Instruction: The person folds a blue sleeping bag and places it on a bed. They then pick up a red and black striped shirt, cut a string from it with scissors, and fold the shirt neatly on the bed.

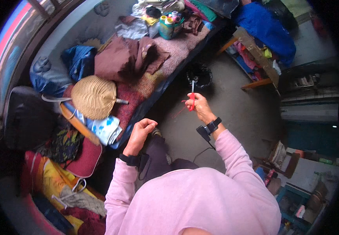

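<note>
My right hand (200, 107) is closed around the red handles of a pair of scissors (193, 101), whose metal blades point away from me. A thin red thread (180, 112) trails beside its fingers. My left hand (140, 133) is raised above my lap with thumb and fingertips pinched together; whether something fine lies between them cannot be told. Beyond the scissors stands a dark round bucket (203, 77) on the floor. To the left, a woven hand fan (94, 97) and a folded white cloth with blue spots (107, 129) lie at the bench's near end.
A long bench with a patterned cover (172, 55) runs up the left, bearing brown fabric (116, 60) and a green container of thread spools (167, 29). A wooden-legged stand (256, 55) with blue cloth is at upper right. A red cushion (85, 158) lies left; a cluttered table (307, 173) stands right.
</note>
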Available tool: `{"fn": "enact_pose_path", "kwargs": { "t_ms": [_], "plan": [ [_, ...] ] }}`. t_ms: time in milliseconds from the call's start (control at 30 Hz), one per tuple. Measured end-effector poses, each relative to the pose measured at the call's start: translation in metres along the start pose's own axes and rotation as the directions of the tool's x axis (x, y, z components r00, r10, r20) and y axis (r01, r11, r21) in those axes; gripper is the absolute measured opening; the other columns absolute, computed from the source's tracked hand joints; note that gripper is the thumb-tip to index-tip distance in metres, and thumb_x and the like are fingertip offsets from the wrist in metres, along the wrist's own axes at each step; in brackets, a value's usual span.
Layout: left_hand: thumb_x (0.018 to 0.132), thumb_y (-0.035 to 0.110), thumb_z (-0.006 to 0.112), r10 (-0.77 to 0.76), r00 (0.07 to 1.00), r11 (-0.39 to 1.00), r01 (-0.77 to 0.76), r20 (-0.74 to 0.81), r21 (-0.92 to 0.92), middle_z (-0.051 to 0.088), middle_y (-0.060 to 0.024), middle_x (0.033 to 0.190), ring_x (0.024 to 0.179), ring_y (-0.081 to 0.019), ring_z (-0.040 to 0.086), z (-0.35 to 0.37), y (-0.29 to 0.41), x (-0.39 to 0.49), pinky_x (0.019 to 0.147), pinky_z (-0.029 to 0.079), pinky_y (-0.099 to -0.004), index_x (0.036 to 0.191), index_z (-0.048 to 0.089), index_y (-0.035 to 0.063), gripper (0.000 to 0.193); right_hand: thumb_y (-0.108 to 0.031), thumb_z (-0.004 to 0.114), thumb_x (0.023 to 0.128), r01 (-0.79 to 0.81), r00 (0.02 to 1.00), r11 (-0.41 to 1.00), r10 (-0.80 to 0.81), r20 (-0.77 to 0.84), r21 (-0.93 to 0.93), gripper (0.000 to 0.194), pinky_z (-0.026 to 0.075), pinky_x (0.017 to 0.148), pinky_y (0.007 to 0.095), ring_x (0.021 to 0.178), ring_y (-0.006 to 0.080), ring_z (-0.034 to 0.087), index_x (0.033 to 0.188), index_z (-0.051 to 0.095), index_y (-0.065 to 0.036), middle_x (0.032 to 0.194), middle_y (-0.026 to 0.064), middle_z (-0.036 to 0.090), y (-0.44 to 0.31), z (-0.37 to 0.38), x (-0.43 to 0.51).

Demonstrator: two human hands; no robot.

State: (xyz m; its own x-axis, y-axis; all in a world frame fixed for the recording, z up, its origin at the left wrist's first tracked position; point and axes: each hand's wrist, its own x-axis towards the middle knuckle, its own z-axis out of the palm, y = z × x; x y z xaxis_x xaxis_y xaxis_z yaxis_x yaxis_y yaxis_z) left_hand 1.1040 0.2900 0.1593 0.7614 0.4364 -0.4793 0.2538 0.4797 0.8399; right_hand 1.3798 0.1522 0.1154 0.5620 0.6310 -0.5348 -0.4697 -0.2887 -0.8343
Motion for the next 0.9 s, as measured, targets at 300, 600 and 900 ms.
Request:
{"fn": "enact_pose_path", "kwargs": {
  "t_ms": [300,600,900],
  "plan": [
    [0.091,0.01,0.058,-0.051,0.998,0.999,0.051,-0.024,-0.004,0.058,0.0051,0.083,0.076,-0.0053,0.046,-0.041,0.074,0.123,0.069,0.037,-0.0204,0.096,0.066,0.0016,0.012,0.004,0.068,0.075,0.02,0.873,0.995,-0.067,-0.484,-0.101,0.043,0.048,0.048,0.0268,0.057,0.0154,0.061,0.115,0.053,0.0,0.079,0.01,0.066,-0.053,-0.121,0.176],
    [0.091,0.009,0.057,-0.209,0.966,0.978,0.207,-0.151,-0.028,0.057,0.0038,0.081,0.075,-0.0055,0.047,-0.038,0.093,0.206,0.071,0.038,-0.0208,0.096,0.066,0.0001,0.013,0.012,0.056,0.078,0.023,0.771,0.993,-0.089,-0.63,-0.112,0.028,0.043,0.043,0.0269,0.05,0.0146,0.055,0.104,0.053,0.003,0.073,0.0112,0.063,-0.042,-0.2,0.305],
    [0.091,0.012,0.057,-0.267,0.956,0.959,0.275,-0.119,0.061,0.062,0.0025,0.09,0.082,-0.0061,0.05,0.048,0.101,0.369,0.077,0.039,-0.0213,0.096,0.066,0.0036,0.013,0.011,0.068,0.072,-0.115,0.749,0.992,0.047,-0.661,-0.06,0.04,0.046,0.045,0.0287,0.053,0.0148,0.057,0.109,0.056,0.0,0.078,0.0081,0.062,0.0,-0.26,0.401]
  ]
}}
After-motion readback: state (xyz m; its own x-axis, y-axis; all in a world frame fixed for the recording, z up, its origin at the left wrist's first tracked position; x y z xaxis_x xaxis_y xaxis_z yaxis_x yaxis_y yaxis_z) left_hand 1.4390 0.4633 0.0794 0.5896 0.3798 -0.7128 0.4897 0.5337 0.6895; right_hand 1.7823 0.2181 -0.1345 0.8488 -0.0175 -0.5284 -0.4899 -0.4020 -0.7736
